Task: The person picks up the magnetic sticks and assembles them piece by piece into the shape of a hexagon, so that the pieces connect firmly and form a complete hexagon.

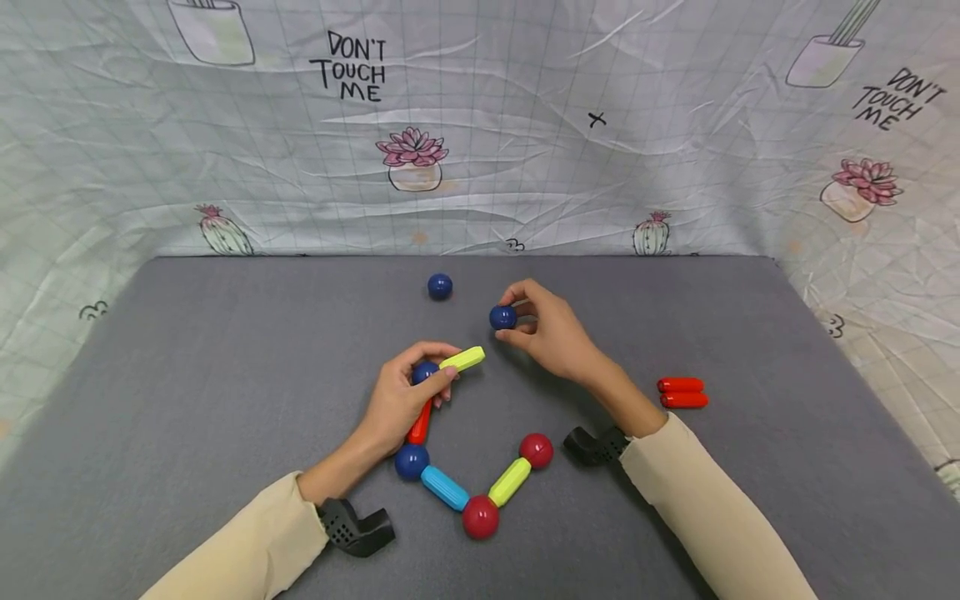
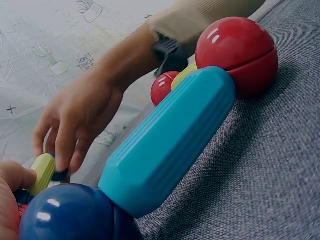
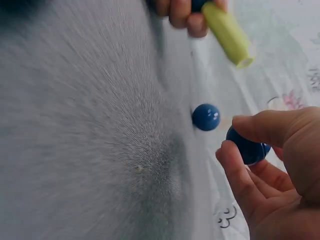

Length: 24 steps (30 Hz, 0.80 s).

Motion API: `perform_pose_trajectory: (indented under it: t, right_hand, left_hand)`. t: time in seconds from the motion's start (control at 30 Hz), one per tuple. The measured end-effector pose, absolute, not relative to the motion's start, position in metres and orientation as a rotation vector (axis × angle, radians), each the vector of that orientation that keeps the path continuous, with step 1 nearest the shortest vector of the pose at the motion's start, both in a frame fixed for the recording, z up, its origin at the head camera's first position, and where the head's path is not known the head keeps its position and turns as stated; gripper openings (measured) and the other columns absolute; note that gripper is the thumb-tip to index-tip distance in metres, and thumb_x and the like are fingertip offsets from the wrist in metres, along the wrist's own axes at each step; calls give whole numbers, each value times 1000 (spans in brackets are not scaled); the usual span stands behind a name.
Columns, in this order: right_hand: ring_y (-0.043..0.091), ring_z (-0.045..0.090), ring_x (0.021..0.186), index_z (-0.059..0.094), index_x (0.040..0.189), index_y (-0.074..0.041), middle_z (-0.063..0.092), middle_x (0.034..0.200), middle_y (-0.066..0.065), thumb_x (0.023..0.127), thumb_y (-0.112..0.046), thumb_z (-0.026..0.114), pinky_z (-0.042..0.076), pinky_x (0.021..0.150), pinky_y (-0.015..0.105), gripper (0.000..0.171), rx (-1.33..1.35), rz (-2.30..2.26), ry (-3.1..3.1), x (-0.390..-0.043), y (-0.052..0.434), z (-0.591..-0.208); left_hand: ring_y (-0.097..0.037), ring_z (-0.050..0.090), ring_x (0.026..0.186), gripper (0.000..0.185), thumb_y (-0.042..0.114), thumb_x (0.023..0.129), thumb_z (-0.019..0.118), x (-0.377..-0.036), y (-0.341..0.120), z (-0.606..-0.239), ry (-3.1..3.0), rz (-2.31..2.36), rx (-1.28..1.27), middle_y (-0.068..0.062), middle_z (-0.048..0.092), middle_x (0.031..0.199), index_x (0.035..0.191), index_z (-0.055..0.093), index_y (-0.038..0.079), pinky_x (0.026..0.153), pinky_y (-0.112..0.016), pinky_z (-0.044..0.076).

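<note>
Right grip pinches a glossy dark-blue ball, left grip a faceted yellow-green rod; ideally, bring its free tip squarely to the ball.

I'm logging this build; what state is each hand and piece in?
Left hand: gripping upper blue ball
Right hand: pinching another blue ball
Farthest blue ball: loose
Lower blue ball: attached
Red balls: both attached
Upper yellow stick: outer end free
Lower yellow stick: attached both ends
Blue stick: attached both ends
Single red stick: attached
Red stick pair: loose
</note>
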State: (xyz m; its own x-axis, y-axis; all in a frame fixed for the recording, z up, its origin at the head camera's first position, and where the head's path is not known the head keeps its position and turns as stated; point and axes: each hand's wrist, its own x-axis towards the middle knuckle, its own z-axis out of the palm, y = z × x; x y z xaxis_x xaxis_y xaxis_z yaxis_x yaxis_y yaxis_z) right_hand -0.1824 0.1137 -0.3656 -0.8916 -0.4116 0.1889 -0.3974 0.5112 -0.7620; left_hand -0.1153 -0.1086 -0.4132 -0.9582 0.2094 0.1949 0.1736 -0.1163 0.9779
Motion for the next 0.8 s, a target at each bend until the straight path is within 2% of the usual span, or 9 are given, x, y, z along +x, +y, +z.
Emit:
perform_pose_trajectory:
  t: [0.27, 0.47, 0.8]
  right_hand:
    - [22, 58, 109, 54, 132, -10, 51, 123, 8, 86, -6, 72, 52, 86, 31, 50, -633, -1539, 2588, -161, 133, -364]
    - [20, 61, 106, 61, 128, -13, 53, 117, 3, 84, -9, 74, 52, 82, 26, 45, -701, -1539, 2586, -154, 138, -371]
    - [22, 62, 103, 62, 126, -12, 55, 119, 5, 83, -10, 75, 53, 82, 29, 44, -763, -1615, 2519, -151, 136, -373]
  left_hand:
    - [-22, 54, 61, 22, 5, 91, 65, -115, -112, -413, 2094, 2261, 447, -28, 56, 82, 113, 64, 0, 55, -24, 49]
    - [-23, 54, 61, 22, 5, 91, 65, -113, -113, -412, 2096, 2255, 432, -27, 56, 79, 113, 64, 0, 54, -24, 49]
    - [-21, 54, 62, 23, 8, 93, 64, -115, -111, -412, 2102, 2232, 454, -27, 56, 81, 115, 64, 1, 56, -24, 50]
